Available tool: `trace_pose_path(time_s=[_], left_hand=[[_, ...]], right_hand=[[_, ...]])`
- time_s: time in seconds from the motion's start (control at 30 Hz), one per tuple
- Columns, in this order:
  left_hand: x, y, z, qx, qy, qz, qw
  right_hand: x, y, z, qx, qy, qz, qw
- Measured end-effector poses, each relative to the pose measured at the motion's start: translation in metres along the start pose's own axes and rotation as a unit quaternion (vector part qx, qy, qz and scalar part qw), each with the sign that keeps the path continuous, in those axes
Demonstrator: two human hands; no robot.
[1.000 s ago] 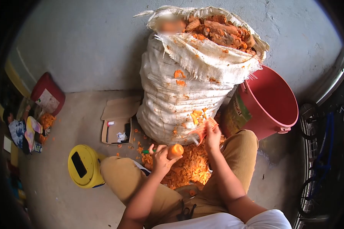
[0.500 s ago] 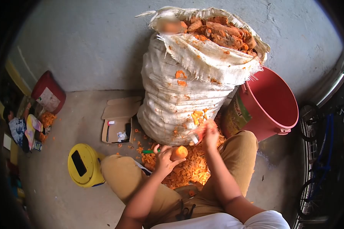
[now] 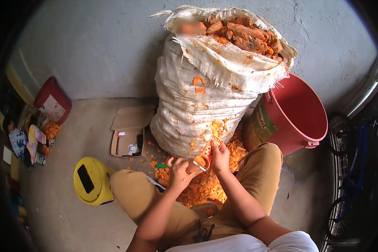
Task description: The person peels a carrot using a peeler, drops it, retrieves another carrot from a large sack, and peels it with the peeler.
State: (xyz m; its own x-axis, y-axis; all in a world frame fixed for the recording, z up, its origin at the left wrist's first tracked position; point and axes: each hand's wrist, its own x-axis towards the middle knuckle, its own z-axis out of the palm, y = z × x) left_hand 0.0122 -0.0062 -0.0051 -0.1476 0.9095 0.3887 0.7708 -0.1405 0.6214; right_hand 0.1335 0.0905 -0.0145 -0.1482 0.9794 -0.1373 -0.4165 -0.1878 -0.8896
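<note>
My left hand [image 3: 180, 174] is closed around a thick orange carrot [image 3: 193, 167], its cut end toward the right. In my right hand [image 3: 220, 158] is a red-orange peeler [image 3: 210, 149] with slots in its body. Its blade end lies at the carrot's cut end, covering most of it. Below both hands, a pile of orange peelings [image 3: 208, 187] spreads over the floor between my legs. Beside the left hand a green handle-like piece [image 3: 161, 166] shows; the rest of it is hidden.
A large white woven sack [image 3: 189, 105] full of dirty orange roots [image 3: 250, 38] stands against the wall. Right of it leans a red bucket [image 3: 298, 109]. To the left are an open cardboard box [image 3: 132, 115], a yellow lidded bucket [image 3: 98, 170] bearing a phone [image 3: 86, 179], and a red container [image 3: 54, 101].
The right hand has moved down and left, bringing the peeler from above and right of the carrot onto its cut end. The left hand has barely shifted.
</note>
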Motion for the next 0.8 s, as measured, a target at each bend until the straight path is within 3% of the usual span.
trace_pose_path(time_s=[0.13,0.2,0.27,0.43,0.47,0.63,0.73,0.8], left_hand=[[-0.005,-0.001,0.001,-0.014,0.013,0.003,1.0],[-0.007,0.003,-0.011,-0.046,0.028,0.003,0.999],[-0.009,-0.008,-0.009,-0.029,0.019,-0.013,0.999],[-0.001,-0.001,-0.002,-0.066,0.014,-0.021,0.997],[-0.003,-0.002,-0.001,-0.081,0.013,-0.018,0.997],[-0.003,-0.006,0.003,-0.007,-0.015,-0.002,1.0],[-0.006,-0.008,0.007,-0.096,-0.053,-0.018,0.994],[-0.022,-0.02,0.02,-0.316,-0.084,-0.144,0.934]], right_hand=[[0.037,0.01,-0.041,-0.037,0.131,-0.006,0.991],[0.061,0.002,-0.072,0.067,0.167,-0.112,0.977],[0.049,-0.013,-0.05,0.019,0.116,-0.1,0.988],[-0.008,-0.011,0.01,0.063,-0.006,-0.021,0.998],[-0.008,-0.001,0.011,0.015,0.002,-0.065,0.998],[0.003,-0.01,0.004,0.033,0.018,0.001,0.999],[0.018,-0.001,-0.014,-0.056,0.069,-0.016,0.996],[0.055,0.005,-0.057,-0.014,0.164,-0.034,0.986]])
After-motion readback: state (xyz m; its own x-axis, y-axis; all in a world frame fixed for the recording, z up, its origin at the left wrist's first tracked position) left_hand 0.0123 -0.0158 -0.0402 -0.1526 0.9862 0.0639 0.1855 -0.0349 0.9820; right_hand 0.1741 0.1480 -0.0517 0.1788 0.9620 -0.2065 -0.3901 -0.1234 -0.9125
